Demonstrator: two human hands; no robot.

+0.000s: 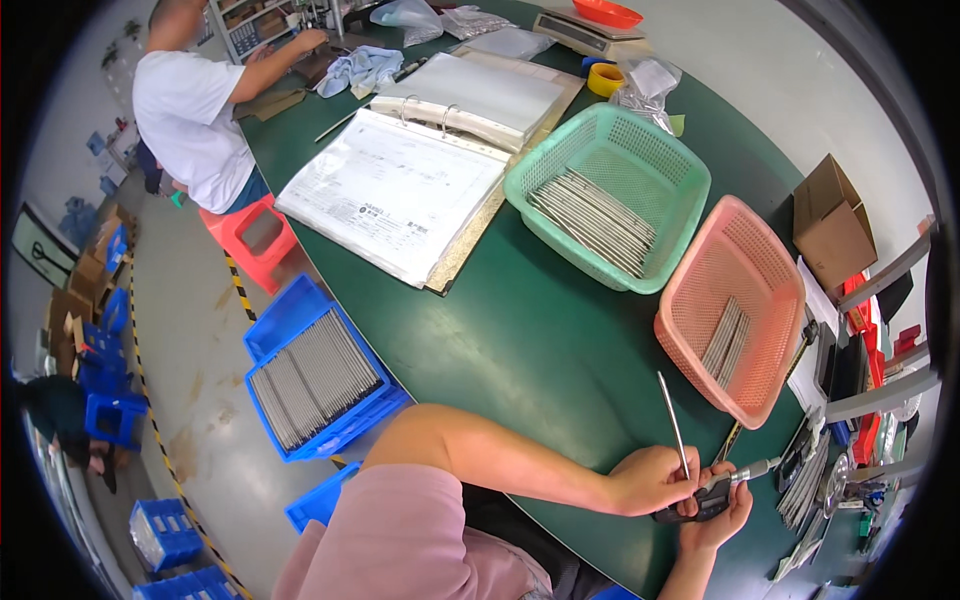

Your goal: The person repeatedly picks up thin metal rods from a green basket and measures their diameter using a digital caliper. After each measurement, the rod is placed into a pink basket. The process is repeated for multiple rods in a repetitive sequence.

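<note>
My left hand point(650, 482) is closed around a thin metal rod point(672, 415), which points up and away over the green table. My right hand point(728, 520) grips a digital micrometer point(714, 496) with a dark body and a silver thimble. Both hands meet at the table's near right edge, and the rod's lower end goes in at the micrometer; whether its jaws touch it is hidden by my fingers. Just beyond them, a pink mesh basket point(690, 340) holds several rods point(728, 342). A green mesh basket point(600, 275) farther off holds many more rods point(592, 220).
An open ring binder point(395, 185) lies left of the baskets. Blue bins point(290, 305) with packed rods point(315, 380) stand at the table's left edge. Tools and metal strips point(806, 480) lie at right, below a cardboard box point(832, 225). Another person point(195, 110) sits at the far left.
</note>
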